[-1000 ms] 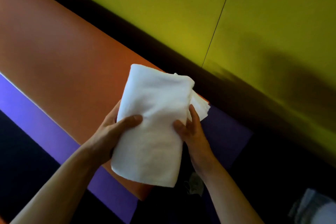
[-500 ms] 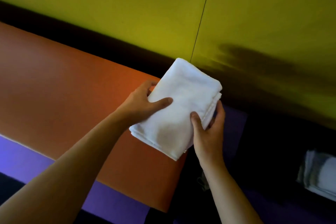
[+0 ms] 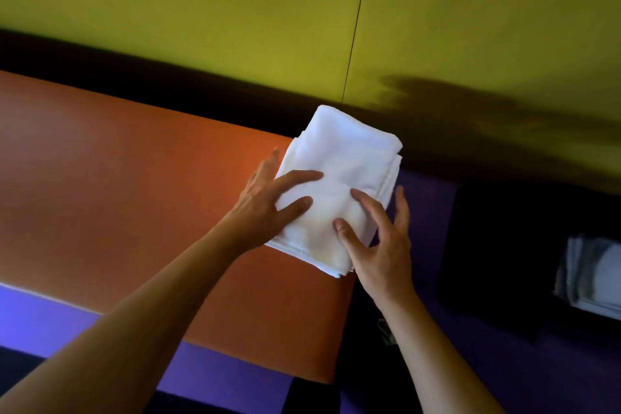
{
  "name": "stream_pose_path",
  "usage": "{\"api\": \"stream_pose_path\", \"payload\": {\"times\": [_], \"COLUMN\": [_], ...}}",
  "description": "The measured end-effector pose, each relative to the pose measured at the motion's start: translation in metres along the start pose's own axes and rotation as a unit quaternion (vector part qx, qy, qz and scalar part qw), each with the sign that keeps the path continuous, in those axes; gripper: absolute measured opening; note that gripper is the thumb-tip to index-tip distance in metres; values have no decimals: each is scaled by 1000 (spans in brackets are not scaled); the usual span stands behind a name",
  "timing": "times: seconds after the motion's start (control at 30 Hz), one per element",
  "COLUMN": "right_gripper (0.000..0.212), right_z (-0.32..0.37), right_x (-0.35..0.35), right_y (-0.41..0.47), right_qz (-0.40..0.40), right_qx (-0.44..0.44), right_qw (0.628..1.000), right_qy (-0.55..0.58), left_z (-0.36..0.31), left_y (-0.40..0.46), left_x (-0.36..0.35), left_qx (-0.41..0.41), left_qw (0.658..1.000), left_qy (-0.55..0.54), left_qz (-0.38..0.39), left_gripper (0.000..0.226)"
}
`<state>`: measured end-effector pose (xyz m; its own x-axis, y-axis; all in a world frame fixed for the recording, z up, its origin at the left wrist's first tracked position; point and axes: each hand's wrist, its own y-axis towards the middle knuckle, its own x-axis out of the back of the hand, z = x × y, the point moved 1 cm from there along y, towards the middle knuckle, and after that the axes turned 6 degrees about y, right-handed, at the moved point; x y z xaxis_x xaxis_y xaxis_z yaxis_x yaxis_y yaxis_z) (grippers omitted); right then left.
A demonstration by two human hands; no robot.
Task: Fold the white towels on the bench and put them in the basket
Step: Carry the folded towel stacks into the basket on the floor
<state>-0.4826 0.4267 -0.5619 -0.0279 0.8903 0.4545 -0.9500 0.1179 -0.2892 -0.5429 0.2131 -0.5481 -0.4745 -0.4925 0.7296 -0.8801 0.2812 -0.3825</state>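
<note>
A folded white towel [image 3: 349,158] lies at the right end of the orange bench [image 3: 134,178], its right edge hanging slightly past the bench end. My left hand [image 3: 265,208] rests on the towel's left side with straight fingers. My right hand [image 3: 379,245] has its fingers spread; thumb and forefinger touch the towel's near right corner, while the other fingers stick out beside it. To the right, low down, a dark basket [image 3: 487,262] holds a stack of folded pale towels [image 3: 594,276].
A yellow-green wall [image 3: 235,10] runs behind the bench with a dark strip along its base. Purple flooring [image 3: 228,370] lies in front of the bench and to its right. A dark gap separates the bench end from the basket.
The towel has come down from my grip onto the bench's right end. Both hands have opened from holding it to lying flat or spread on it. The view has shifted right.
</note>
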Motion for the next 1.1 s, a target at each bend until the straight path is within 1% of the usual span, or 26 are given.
{"api": "stream_pose_path", "payload": {"times": [0.03,0.1,0.2,0.3,0.43,0.5,0.63,0.77,0.83,0.93,1.1], "right_gripper": [62,75,84,83,82,81,70,65,64,65,69], "right_z": [0,-3,-7,-12,-14,-17,-27,-36,-40,-49,-82], "right_x": [-5,-12,-16,-16,-16,-11,5,23,35,62,133], "right_y": [4,9,18,18,9,3,-7,-10,-12,-16,-23], "right_qz": [32,80,104,122,113,95,79,71,66,56,19], "right_qx": [-36,-85,-91,-85,-78,-84,-96,-98,-96,-88,-76], "right_qw": [999,992,985,979,977,977,978,976,974,971,969], "right_qy": [8,43,101,137,164,172,165,180,194,215,236], "left_z": [5,14,21,20,10,3,-11,-32,-45,-71,-144], "left_y": [3,9,19,15,3,-7,-29,-38,-38,-34,-19], "left_x": [-3,-8,-8,-12,-23,-32,-54,-76,-84,-95,-126], "left_qx": [19,38,25,30,33,45,81,101,100,77,55], "left_qw": [999,995,993,991,992,989,975,966,965,968,969], "left_qy": [-34,-74,-77,-93,-113,-140,-208,-223,-218,-215,-230], "left_qz": [30,59,85,89,43,21,-9,-83,-104,-107,-67], "left_gripper": [42,45,51,56,56,58,60,58,58,58,53]}}
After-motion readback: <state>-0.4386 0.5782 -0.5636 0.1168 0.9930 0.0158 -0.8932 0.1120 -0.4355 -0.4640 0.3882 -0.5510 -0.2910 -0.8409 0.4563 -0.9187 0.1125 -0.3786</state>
